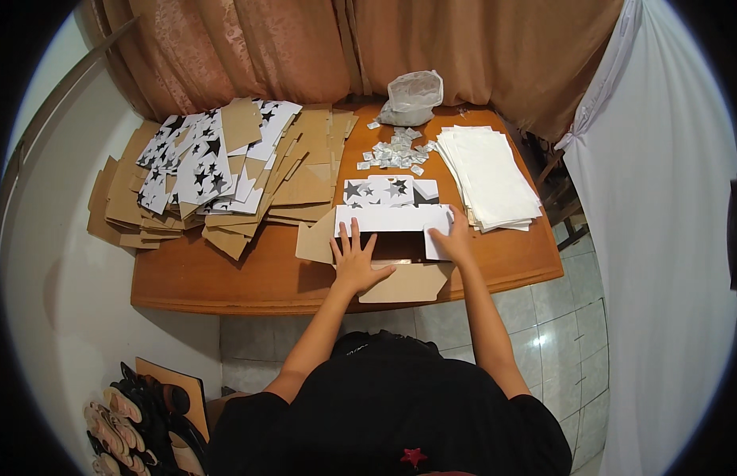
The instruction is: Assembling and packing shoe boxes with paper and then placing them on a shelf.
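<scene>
A partly folded cardboard box [384,217], white outside with black and grey stars, lies near the table's front edge. Its dark opening faces me. One brown flap [314,239] sticks out on the left and another [406,283] spreads toward me. My left hand [356,263] is open, fingers spread across the left edge of the opening. On the right side, my right hand [456,238] grips the box, its thumb over the white side flap [435,243] and its other fingers around the corner.
Flat cardboard blanks [305,159], some star-printed, are piled at the left. Small clear packets [396,152] lie scattered behind the box, before a plastic bag [414,99]. White sheets [487,178] are stacked at the right. Shoes [122,428] stand at the lower left.
</scene>
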### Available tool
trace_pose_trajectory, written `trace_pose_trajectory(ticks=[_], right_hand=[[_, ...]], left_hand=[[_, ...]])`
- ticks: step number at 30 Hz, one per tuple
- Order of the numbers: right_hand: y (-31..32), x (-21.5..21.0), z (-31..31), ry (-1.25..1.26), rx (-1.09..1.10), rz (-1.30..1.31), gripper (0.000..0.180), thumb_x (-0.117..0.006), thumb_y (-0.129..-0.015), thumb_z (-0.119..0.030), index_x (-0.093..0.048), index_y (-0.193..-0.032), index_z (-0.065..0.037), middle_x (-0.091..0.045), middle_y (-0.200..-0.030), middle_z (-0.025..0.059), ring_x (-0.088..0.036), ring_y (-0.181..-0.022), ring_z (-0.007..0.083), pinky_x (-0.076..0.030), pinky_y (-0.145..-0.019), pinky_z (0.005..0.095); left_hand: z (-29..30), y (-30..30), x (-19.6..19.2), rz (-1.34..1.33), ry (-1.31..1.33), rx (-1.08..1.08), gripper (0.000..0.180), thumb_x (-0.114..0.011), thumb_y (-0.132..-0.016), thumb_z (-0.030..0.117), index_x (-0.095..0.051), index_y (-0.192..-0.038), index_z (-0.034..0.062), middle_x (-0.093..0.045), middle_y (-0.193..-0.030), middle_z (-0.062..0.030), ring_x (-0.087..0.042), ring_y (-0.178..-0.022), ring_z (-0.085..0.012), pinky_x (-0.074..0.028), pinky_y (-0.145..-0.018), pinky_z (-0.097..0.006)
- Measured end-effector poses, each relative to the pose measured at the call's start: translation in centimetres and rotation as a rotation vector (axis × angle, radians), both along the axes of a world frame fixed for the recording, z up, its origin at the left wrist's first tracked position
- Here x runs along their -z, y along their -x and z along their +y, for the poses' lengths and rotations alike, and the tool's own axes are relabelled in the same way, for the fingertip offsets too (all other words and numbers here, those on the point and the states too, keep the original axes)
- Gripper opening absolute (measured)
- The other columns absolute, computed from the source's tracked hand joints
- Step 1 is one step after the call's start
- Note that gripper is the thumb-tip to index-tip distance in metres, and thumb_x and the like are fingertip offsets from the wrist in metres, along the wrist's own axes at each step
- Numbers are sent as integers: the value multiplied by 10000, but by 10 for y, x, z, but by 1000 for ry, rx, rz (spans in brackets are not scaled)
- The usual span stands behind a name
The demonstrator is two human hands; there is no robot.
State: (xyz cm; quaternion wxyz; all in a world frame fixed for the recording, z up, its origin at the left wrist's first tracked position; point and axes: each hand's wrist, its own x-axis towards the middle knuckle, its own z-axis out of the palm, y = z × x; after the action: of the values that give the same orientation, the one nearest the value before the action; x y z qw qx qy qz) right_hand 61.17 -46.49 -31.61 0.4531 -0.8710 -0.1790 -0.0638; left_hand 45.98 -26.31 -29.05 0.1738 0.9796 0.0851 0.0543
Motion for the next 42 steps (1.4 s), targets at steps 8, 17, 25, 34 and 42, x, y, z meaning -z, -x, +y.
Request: trace_pose_trajectory(ticks=[8, 17, 25, 34, 42], right_hand=[[29, -19, 28, 486, 153, 35, 861, -772, -617, -188, -301, -1329, -76, -315, -1309, 216, -438, -1120, 388, -412, -890, 455], [30, -20, 37, 573, 260, 64, 976, -754, -592, -440, -270, -1345, -51, -282, -1342, 213, -432, -1114, 384, -353, -894, 549], [25, -21, 46, 613, 246, 37, 1048, -747, -598, -468, -205, -1384, -36, -219, -1385, 237, -366, -1172, 390, -306, -917, 597], [25, -24, 45, 673, 199, 102, 987, -713, -634, -481, -201, -1417, -168, -118, -1480, 109, -419, -1111, 401, -389, -803, 595], [25, -22, 47, 726, 210, 82, 975, -688, -650, -493, -201, -1419, -146, -105, -1485, 118, -436, -1077, 406, -391, -785, 587]], left_hand=[[2, -4, 11, 15, 21, -36, 926, -564, -639, 688, -384, -1362, 139, 41, -1473, -241, 130, -1342, -428, 48, -1014, -622], [22, 13, -29, -204, -69, -517, 683, -650, -706, 463, -498, -1235, 57, -95, -1466, -203, 54, -1337, -446, 62, -968, -682], [57, 20, -48, -353, 551, -532, 574, -640, -770, 327, -498, -1191, -37, -568, -1144, -215, -506, -1129, -349, -335, -989, -461], [14, 2, -8, -145, 407, 185, 615, -605, -772, 416, -531, -1174, -43, -488, -1277, -179, -389, -1254, -298, -233, -1046, -494], [6, 1, -1, -12, 121, 202, 669, -619, -695, 509, -597, -1095, -26, -560, -1145, -182, -463, -1157, -326, -282, -1022, -471]])
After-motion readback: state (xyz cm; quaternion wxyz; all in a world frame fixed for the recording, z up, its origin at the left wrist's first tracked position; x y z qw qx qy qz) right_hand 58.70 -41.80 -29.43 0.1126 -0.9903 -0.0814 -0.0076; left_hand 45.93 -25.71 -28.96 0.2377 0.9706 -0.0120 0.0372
